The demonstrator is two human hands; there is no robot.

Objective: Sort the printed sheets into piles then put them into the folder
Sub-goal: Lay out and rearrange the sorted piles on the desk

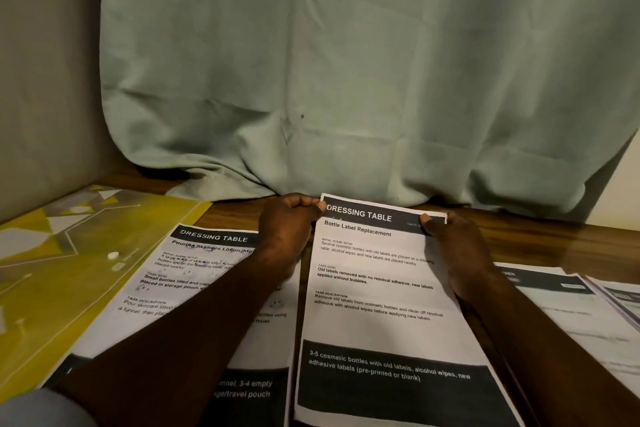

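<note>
My bare forearms reach away from me, the left one slanting in from the near left. My left hand [285, 232] is curled, pinching the far left corner of a sheet [375, 288]. My right hand [457, 250] pinches the far right corner, thumb on top.

A domestic-looking room: wooden table [554, 241], draped curtain [346, 62].

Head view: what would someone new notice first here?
The left hand and the right hand pinch the top corners of a printed sheet headed DRESSING TABLE at centre. A yellow folder lies at far left, and a pale green cloth hangs behind the table.
</note>
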